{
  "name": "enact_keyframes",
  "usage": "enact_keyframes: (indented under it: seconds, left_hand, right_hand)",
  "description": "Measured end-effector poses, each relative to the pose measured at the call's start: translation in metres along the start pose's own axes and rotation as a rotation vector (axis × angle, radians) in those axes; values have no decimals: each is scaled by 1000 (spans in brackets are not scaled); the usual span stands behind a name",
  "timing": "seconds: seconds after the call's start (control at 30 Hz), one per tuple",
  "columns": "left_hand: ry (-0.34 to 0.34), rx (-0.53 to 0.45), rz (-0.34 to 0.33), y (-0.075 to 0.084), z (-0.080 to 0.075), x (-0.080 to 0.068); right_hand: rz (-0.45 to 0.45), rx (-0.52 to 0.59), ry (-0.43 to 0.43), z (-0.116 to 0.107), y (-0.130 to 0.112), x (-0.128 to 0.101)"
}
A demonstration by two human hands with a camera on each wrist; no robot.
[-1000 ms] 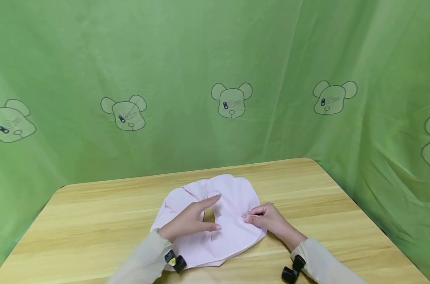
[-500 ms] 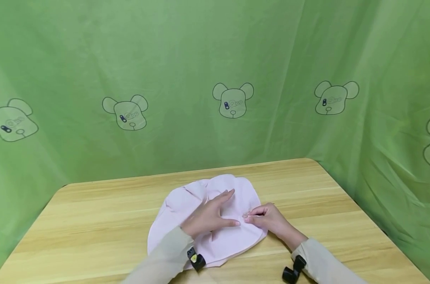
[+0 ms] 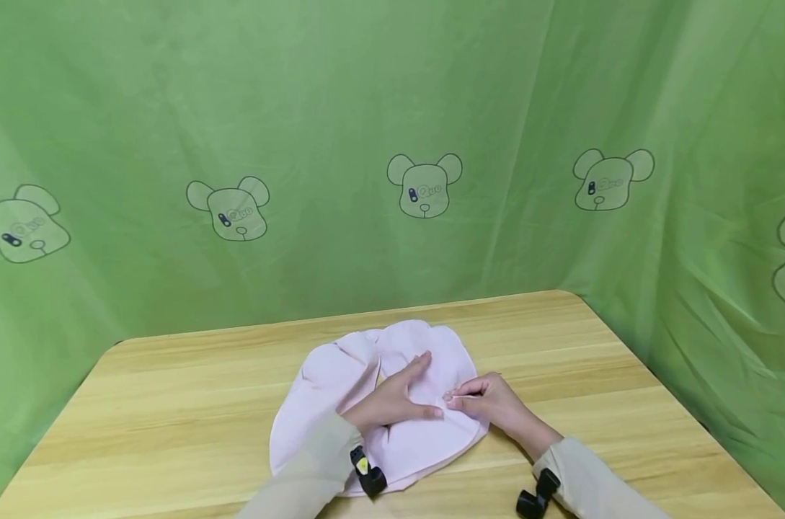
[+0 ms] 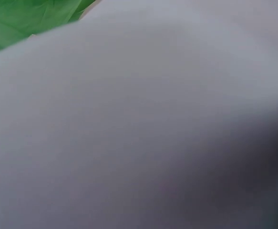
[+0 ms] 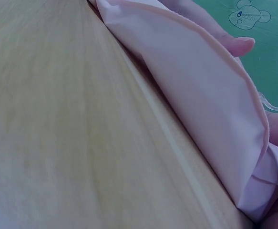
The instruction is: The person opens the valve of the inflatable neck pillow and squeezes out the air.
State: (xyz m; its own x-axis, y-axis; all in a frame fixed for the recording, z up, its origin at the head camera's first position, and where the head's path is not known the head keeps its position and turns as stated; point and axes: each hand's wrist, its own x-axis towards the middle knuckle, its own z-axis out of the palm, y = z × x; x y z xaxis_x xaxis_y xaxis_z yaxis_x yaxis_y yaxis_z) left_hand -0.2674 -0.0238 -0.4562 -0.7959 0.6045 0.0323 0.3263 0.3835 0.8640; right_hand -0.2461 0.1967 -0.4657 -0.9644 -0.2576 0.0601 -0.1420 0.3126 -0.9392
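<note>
**Two hands on a pink cloth: slip risks and what has shifted**

L to R, head view. Wooden table (image 3: 171,404) carries a pink cloth (image 3: 330,375), bunched into a rounded heap near the table's middle, slightly toward the near edge. Left hand (image 3: 392,396) lies on top of the cloth, fingers straight and spread, palm down, pressing the fabric flat; nothing is gripped. Its thumb tip sits just beside the right hand (image 3: 489,404), whose fingers are curled and pinch a small fold of cloth at its right part. Green backdrop w/ bear prints (image 3: 424,184) behind. Left wrist view: only blurred pale fabric, no detail. Right wrist view: cloth edge (image 5: 210,95) lying on the table, a fingertip (image 5: 241,45) above it, a clear plastic tag pin (image 5: 277,105) at the right.

Risks (judgement). Pinch is small, so a tug could pull the fold free. Left hand only presses; if it lifts or slides, the loose layers may spring back or wrinkle under the palm. Cloth's near edge lies close to the table edge, so a pull toward the person could drag it over.

Change vs. 1.0 s ago. Left hand has moved up and to the right across the cloth, from mid-cloth w/ a gap under the thumb to lying flat next to the right hand. The open fold betw. thumb and fingers is now closed. Right hand keeps the same pinch, same spot. Cloth outline barely altered.
</note>
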Motion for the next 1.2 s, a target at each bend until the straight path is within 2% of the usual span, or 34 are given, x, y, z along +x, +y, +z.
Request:
enact_keyframes:
  seconds: [0.1,0.23,0.7,1.0,1.2]
  left_hand:
    - [-15,-60,-7,-4,1,1]
    - [-32,-78,-24,-7,3,1]
    - [-39,56,-15,-10,10,5]
    - [-15,157,-5,-11,13,6]
    - [19,212,25,-12,14,7]
  right_hand:
    - [1,3,2,1,-1,0]
    - [-4,17,-3,0,-1,0]
    - [11,23,-3,0,1,1]
    - [-17,13,-4,-1,2,0]
    - [-50,-1,-12,0,4,1]
